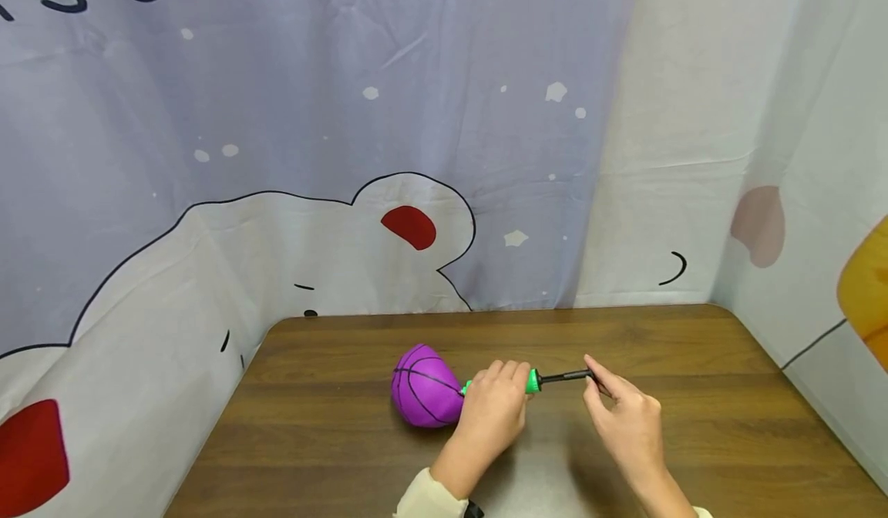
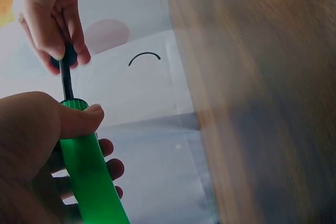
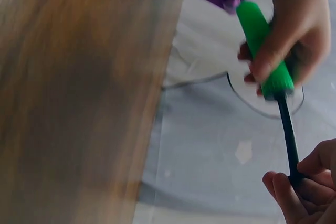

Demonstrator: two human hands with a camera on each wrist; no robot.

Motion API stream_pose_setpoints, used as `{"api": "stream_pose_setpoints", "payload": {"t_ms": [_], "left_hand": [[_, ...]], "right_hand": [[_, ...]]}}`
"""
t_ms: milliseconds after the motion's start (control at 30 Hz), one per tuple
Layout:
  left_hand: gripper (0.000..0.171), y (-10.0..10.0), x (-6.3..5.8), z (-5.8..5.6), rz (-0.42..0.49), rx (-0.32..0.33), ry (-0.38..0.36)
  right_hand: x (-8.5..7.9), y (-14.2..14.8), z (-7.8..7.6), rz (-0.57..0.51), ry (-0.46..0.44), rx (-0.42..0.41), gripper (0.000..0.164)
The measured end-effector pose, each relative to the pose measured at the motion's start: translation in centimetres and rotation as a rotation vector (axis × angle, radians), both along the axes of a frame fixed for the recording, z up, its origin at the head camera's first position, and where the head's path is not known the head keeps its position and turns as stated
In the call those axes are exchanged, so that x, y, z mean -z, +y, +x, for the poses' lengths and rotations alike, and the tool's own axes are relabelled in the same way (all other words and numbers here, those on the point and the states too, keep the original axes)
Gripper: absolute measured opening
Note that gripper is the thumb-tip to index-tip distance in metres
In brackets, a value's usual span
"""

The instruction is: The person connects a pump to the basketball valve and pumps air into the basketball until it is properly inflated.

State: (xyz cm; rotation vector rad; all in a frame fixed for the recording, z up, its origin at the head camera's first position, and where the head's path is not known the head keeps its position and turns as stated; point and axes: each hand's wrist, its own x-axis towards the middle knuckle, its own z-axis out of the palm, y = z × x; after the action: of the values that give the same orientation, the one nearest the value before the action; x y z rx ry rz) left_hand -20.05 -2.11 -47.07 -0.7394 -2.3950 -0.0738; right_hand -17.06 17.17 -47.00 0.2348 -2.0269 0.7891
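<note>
A green hand pump [image 2: 94, 177] is gripped around its barrel by my left hand [image 1: 494, 402]. Its black rod [image 3: 287, 127] is drawn out of the barrel, and my right hand [image 1: 627, 422] pinches the black handle [image 2: 64, 56] at the rod's end between thumb and fingers. The pump's other end meets a purple ball [image 1: 425, 387] with black lines, which looks soft and partly caved in, lying left of my left hand. In the right wrist view the ball's purple side shows at the top, at the pump's tip.
Both hands are over a brown wooden table [image 1: 312, 456]. A printed cloth [image 1: 527, 156] with cartoon figures hangs behind the table's back edge and along its sides. A black band [image 1: 474, 509] shows at my left sleeve.
</note>
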Motion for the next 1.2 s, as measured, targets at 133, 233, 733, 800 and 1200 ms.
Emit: {"api": "stream_pose_setpoints", "payload": {"t_ms": [133,233,733,800,1200], "left_hand": [[0.038,0.3,0.1,0.1,-0.004,0.000,0.026],[0.037,0.4,0.2,0.2,-0.008,0.013,0.039],[0.038,-0.3,-0.2,0.1,0.003,-0.003,-0.057],[0.037,-0.4,-0.2,0.1,0.003,-0.007,-0.063],[0.037,-0.6,-0.4,0.0,0.001,-0.014,0.002]], "right_hand": [[0.5,-1.5,0.1,0.033,0.024,-0.035,0.038],[0.9,-2.3,0.2,0.034,0.015,-0.065,0.039],[-0.5,1.2,0.2,-0.074,-0.030,-0.011,0.036],[-0.8,2.0,0.4,-0.104,-0.058,0.009,0.035],[-0.7,2.2,0.4,-0.105,-0.082,0.013,0.035]]}}
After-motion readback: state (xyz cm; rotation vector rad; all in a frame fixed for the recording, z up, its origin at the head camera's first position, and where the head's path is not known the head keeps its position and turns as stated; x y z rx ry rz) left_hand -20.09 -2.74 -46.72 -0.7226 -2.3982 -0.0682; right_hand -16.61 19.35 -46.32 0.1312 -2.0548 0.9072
